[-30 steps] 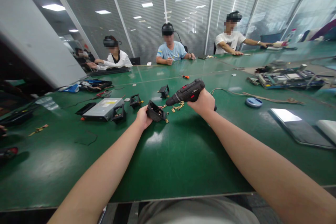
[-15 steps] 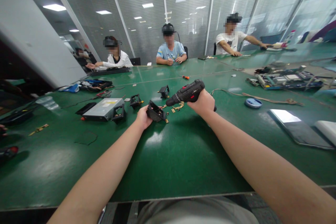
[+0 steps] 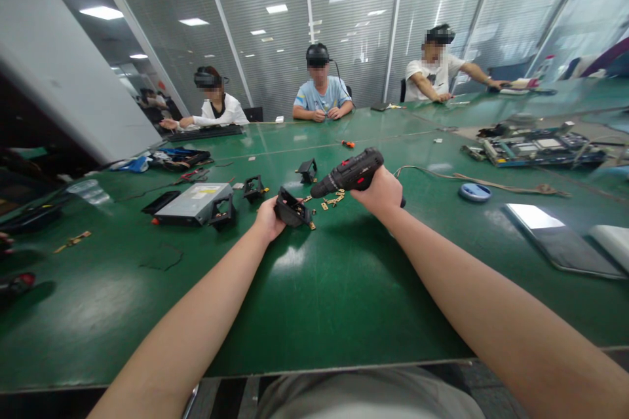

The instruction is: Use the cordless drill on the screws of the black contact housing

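My left hand (image 3: 269, 218) is closed on a black plastic housing (image 3: 293, 210), held tilted just above the table with small brass-coloured pieces at its edge. In my right hand (image 3: 382, 195) is a black cordless drill (image 3: 351, 172) with red marks, my fingers wrapped round its handle. The drill's chuck points left at the housing, close to its upper right side; whether the bit touches it I cannot tell. Small brass plates (image 3: 336, 198) lie scattered on the table beneath the drill. Similar black housings stand nearby, one behind (image 3: 307, 171) and others to the left (image 3: 253, 188).
Left of my hands sits a silver disc drive (image 3: 193, 203) on the green table (image 3: 324, 314). A blue tape roll (image 3: 474, 192), a dark tablet-like slab (image 3: 560, 236) and a circuit board (image 3: 540, 146) lie to the right. Several people sit across the table.
My hands, the housing and the drill stay almost where they were. Across the table, the people have shifted their heads and hands slightly.
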Motion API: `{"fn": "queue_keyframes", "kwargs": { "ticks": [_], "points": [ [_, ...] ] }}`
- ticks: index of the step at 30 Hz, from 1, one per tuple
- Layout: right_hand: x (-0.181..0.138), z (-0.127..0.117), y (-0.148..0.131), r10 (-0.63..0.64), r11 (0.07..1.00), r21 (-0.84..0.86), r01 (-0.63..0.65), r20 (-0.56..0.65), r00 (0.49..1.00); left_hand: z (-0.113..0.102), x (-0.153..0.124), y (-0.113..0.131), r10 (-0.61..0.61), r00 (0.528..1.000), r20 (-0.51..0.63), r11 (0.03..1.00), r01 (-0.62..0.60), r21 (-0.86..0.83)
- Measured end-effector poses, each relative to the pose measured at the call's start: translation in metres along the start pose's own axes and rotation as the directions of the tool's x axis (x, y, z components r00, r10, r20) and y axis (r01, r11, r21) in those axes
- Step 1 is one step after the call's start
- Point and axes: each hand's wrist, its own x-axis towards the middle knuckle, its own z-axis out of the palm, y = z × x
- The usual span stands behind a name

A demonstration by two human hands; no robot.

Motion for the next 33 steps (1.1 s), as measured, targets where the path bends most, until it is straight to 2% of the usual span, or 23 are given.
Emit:
{"fn": "queue_keyframes", "kwargs": {
  "ticks": [18,33],
  "points": [
    [0.0010,-0.0005,0.0002,-0.005,1.000,0.015,0.005,0.015,1.000,-0.0047,0.0055,-0.0034,0.050,0.997,0.056,0.999,-0.051,0.016],
    [0.0007,-0.0014,-0.0005,0.011,1.000,0.002,-0.011,0.027,1.000,0.0001,0.0010,-0.0015,0.052,0.998,0.028,0.998,-0.053,0.017]
  ]
}}
